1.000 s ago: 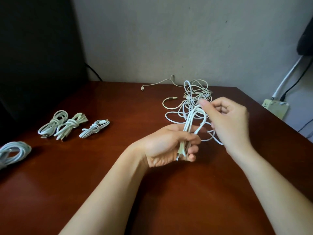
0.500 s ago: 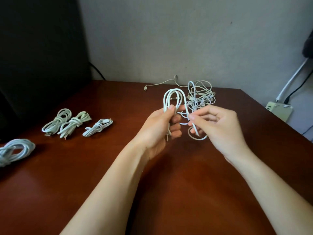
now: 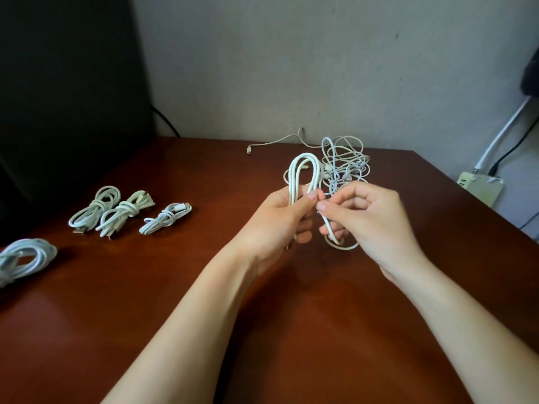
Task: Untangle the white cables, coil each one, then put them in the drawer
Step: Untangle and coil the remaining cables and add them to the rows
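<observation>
Near the table's [image 3: 291, 330] far edge, left hand [image 3: 277, 228] grips the looped cable [image 3: 303, 170], right hand [image 3: 370, 220] pinches its tail [image 3: 328, 227]; keep that grip firm, wrap tail round middle, clear of the tangle [image 3: 347, 161].

A polished reddish-brown wooden table [image 3: 175, 316] fills the near ground, soft light glinting off its near left surface. Behind it runs a plain pale grey wall [image 3: 291, 68], lightly marked. On the far left a big dark panel [image 3: 67, 83] stands in shadow, with a black cord [image 3: 166, 122] dropping beside it. Past the table's right edge sits a pale power strip [image 3: 481, 188], and a white conduit [image 3: 501, 135] and a black lead [image 3: 516, 142] climb the wall from it.
</observation>
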`<state>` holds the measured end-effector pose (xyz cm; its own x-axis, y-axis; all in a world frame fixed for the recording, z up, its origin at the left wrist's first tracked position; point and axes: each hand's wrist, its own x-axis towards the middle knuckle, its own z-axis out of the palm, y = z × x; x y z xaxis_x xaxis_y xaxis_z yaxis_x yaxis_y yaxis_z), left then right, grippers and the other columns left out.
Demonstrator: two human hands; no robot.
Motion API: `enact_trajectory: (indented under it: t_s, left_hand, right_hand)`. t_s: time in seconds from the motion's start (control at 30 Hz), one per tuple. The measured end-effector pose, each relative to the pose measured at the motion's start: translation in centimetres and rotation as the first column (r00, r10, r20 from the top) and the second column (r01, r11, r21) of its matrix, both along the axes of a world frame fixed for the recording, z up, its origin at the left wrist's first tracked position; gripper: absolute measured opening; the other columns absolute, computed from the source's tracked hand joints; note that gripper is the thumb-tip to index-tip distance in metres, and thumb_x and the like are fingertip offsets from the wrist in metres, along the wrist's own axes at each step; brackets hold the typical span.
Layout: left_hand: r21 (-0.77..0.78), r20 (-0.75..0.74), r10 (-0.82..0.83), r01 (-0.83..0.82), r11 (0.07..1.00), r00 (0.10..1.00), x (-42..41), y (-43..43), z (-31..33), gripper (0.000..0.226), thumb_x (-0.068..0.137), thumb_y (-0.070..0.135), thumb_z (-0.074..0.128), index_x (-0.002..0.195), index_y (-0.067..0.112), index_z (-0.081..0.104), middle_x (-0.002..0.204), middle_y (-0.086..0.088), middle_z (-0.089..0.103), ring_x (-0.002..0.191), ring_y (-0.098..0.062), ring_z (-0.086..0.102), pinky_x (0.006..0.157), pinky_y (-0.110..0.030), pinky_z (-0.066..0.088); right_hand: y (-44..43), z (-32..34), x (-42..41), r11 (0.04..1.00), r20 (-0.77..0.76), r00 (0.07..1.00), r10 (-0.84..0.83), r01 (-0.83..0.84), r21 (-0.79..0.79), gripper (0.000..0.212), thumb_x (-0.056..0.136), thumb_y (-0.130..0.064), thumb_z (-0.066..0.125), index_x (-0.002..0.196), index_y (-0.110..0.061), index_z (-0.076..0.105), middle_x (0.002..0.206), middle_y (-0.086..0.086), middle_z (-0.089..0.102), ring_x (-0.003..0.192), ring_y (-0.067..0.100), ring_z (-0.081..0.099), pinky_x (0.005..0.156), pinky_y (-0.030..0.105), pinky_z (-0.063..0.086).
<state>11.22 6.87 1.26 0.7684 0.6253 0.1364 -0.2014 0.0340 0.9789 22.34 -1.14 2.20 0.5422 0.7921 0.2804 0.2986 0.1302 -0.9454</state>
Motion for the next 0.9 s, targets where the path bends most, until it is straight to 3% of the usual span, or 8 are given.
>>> enact_trajectory:
  t_s: [0.17, 0.3, 0.4, 0.5, 0.6, 0.73, 0.8, 0.9]
  left_hand:
    - [0.095, -0.005, 0.028, -0.028, 0.995, 1.000, -0.3, 0.2, 0.2, 0.022, 0.102, 0.014, 0.042, 0.082, 0.015, 0.052, 0.058, 0.006, 0.035, 0.051, -0.006, 0.028, 0.046, -0.015, 0.028]
    - [0.206, 0.043, 0.082, -0.089, 0.974, 0.996, -1.0, 0.4, 0.9, 0.016, 0.101, 0.015, 0.041, 0.089, 0.014, 0.051, 0.070, -0.007, 0.043, 0.054, -0.006, 0.034, 0.049, -0.015, 0.031]
    - [0.167, 0.118, 0.067, -0.086, 0.982, 0.991, -1.4, 0.8, 1.3, 0.017, 0.102, 0.015, 0.040, 0.089, 0.016, 0.051, 0.086, -0.008, 0.063, 0.059, -0.011, 0.041, 0.049, -0.016, 0.032]
    - [0.083, 0.202, 0.015, -0.033, 0.996, 0.979, -1.6, 1.1, 1.5, 0.016, 0.101, 0.015, 0.039, 0.089, 0.016, 0.049, 0.074, 0.001, 0.064, 0.057, -0.010, 0.044, 0.048, -0.016, 0.033]
    - [0.050, 0.271, -0.051, 0.039, 0.998, 0.961, -1.8, 1.3, 1.7, 0.016, 0.102, 0.018, 0.039, 0.089, 0.018, 0.049, 0.067, 0.004, 0.051, 0.056, -0.008, 0.039, 0.047, -0.016, 0.030]
    - [-0.026, 0.357, -0.168, 0.190, 0.981, 0.919, -2.1, 1.5, 2.0, 0.013, 0.096, 0.021, 0.040, 0.088, 0.019, 0.049, 0.064, 0.007, 0.044, 0.058, -0.010, 0.030, 0.052, -0.020, 0.027]
    - [-0.066, 0.388, -0.221, 0.266, 0.962, 0.895, -2.2, 1.4, 2.1, 0.013, 0.096, 0.019, 0.038, 0.089, 0.018, 0.048, 0.063, 0.007, 0.043, 0.056, -0.012, 0.029, 0.052, -0.017, 0.032]
    - [-0.086, 0.405, -0.278, 0.339, 0.937, 0.871, -2.4, 1.2, 2.3, 0.011, 0.095, 0.018, 0.037, 0.089, 0.016, 0.046, 0.062, 0.006, 0.043, 0.056, -0.014, 0.028, 0.049, -0.016, 0.038]
  right_hand:
    - [0.2, 0.2, 0.5, 1.000, 0.015, 1.000, 0.014, -0.014, -0.016, 0.010, 0.084, -0.005, 0.068, 0.076, -0.007, 0.063, 0.061, 0.006, 0.063, 0.050, 0.014, 0.065, 0.049, 0.020, 0.051]
    - [0.0, 0.4, 2.2, 0.992, 0.100, 0.989, -0.110, 0.103, 0.079, 0.015, 0.088, -0.008, 0.063, 0.076, -0.016, 0.065, 0.066, 0.003, 0.066, 0.060, 0.011, 0.067, 0.059, 0.018, 0.053]
    - [0.1, -0.1, 3.3, 0.982, 0.333, 0.924, -0.188, 0.170, 0.084, 0.023, 0.086, -0.004, 0.063, 0.083, -0.027, 0.067, 0.078, -0.007, 0.069, 0.074, 0.006, 0.068, 0.071, 0.017, 0.053]
    - [0.2, -0.8, 3.1, 0.997, 0.564, 0.824, -0.057, 0.077, -0.012, 0.034, 0.084, -0.003, 0.064, 0.110, -0.026, 0.067, 0.102, -0.015, 0.065, 0.094, -0.001, 0.061, 0.085, 0.008, 0.045]
    - [0.5, -1.8, 2.8, 0.989, 0.681, 0.723, 0.113, -0.015, -0.148, 0.041, 0.086, -0.014, 0.066, 0.126, -0.022, 0.059, 0.116, -0.015, 0.057, 0.107, -0.007, 0.048, 0.089, 0.000, 0.032]
    - [1.0, -3.1, 2.1, 0.962, 0.720, 0.648, 0.247, -0.079, -0.260, 0.042, 0.087, -0.039, 0.057, 0.127, -0.028, 0.056, 0.130, -0.008, 0.055, 0.126, 0.003, 0.041, 0.106, 0.017, 0.027]
    - [1.2, -3.4, 1.4, 0.956, 0.708, 0.647, 0.283, -0.134, -0.260, 0.040, 0.086, -0.041, 0.055, 0.126, -0.037, 0.052, 0.132, -0.007, 0.053, 0.131, 0.005, 0.037, 0.110, 0.027, 0.029]
    - [1.2, -3.4, 0.2, 0.955, 0.720, 0.630, 0.292, -0.237, -0.180, 0.032, 0.088, -0.040, 0.053, 0.109, -0.059, 0.039, 0.118, -0.033, 0.048, 0.118, -0.003, 0.044, 0.100, 0.014, 0.031]
